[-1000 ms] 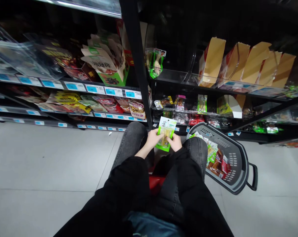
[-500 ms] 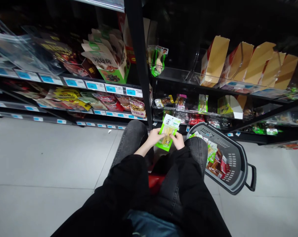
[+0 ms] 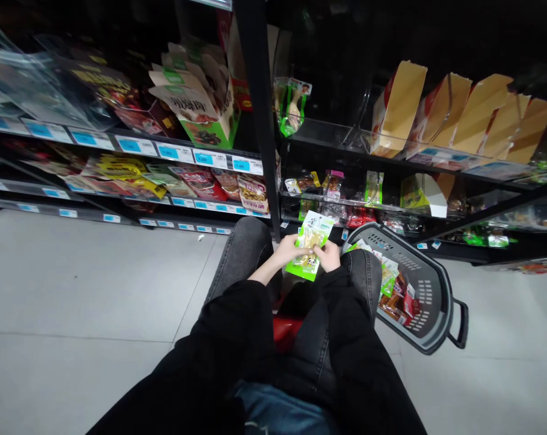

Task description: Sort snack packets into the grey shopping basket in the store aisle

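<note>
Between my knees I hold a green and white snack packet (image 3: 310,241) with a clear middle showing pale yellow food. My left hand (image 3: 288,251) grips its left edge, thumb lying across the front. On the right edge, my right hand (image 3: 328,256) is closed on the same packet, its thumb near the left thumb. The fingers behind the packet are hidden. A grey shopping basket (image 3: 430,260) stands on the floor beside my right knee, with several green and red snack packets (image 3: 393,290) in it.
Ahead stand black shelves with a dark upright post (image 3: 257,90). Several opened cardboard boxes (image 3: 443,112) are on the right shelf, with a hanging green packet (image 3: 292,109) near the post. A green display box (image 3: 205,115) and bagged snacks (image 3: 200,181) fill the left. Pale tiles (image 3: 96,290) cover the floor.
Both thumbs have shifted on the packet, the left one reaching further across its front and the two now closer together. The packet is slightly more tilted. The basket has not moved.
</note>
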Motion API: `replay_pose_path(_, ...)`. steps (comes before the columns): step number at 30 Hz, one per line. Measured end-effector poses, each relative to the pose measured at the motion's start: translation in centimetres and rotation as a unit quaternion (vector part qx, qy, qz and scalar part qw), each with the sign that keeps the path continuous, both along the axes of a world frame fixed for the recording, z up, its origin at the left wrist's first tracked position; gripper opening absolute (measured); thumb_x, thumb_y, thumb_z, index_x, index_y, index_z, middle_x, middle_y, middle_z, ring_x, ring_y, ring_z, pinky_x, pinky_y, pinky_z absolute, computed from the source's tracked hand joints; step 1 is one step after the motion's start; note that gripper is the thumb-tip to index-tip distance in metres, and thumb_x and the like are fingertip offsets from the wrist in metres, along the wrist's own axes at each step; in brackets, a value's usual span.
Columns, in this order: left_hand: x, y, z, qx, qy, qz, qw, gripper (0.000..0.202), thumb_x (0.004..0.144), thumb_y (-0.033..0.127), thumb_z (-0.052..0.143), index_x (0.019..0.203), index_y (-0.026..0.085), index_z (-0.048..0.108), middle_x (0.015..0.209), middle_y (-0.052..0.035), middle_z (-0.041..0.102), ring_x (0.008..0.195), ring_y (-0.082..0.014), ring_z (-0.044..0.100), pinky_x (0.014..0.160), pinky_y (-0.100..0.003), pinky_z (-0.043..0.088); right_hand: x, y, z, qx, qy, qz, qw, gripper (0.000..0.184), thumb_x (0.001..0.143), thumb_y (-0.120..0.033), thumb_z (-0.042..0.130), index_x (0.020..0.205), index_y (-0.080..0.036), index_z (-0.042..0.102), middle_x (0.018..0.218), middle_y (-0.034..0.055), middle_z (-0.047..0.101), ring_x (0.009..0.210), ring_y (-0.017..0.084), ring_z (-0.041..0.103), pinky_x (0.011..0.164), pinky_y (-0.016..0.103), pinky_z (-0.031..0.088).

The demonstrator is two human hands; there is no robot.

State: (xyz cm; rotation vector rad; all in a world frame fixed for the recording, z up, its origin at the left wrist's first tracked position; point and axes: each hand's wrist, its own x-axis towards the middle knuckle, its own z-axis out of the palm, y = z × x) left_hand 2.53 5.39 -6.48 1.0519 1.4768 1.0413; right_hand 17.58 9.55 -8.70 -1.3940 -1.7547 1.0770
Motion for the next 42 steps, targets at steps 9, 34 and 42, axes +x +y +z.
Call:
replay_pose_path(9,-0.5,0.0,-0.1,-0.049,0.032,-0.005,0.998,0.035,0.048,0.029,0.076,0.077,0.009,0.071,0.069,-0.0051,0.069,0.075,-0.0249,0.064,0.066,-0.030,0.047,-0.2,0.1,-0.9,-0.025,0.081,0.036,0.996,0.034,0.066,-0.043,0.059,0.085,-0.015,0.061,0.078,0.0054,0.066,0.070,0.019,0.059,0.070,0.031,0.048)
replay_pose_path(34,-0.1,-0.2,0.8,-0.013,0.099,-0.035,0.994,0.036,0.060,0.047,0.068,0.057,0.011,0.066,0.050,-0.0014,0.059,0.054,-0.0171,0.056,0.051,-0.024,0.038,0.0,0.6,-1.9,-0.129,0.289,0.008,0.949,0.028,0.054,-0.034,0.077,0.072,-0.016,0.066,0.072,0.0019,0.067,0.071,0.019,0.062,0.073,0.034,0.050)
replay_pose_path(42,0.5,-0.8,1.0,0.021,0.121,-0.041,0.992,0.041,0.065,0.050,0.063,0.052,0.011,0.061,0.046,0.0011,0.051,0.050,-0.0131,0.048,0.045,-0.021,0.032,-0.7,-0.3,0.4,-0.207,0.347,-0.010,0.915,0.032,0.044,-0.031,0.081,0.066,-0.016,0.062,0.071,0.0029,0.067,0.073,0.022,0.064,0.070,0.036,0.052)
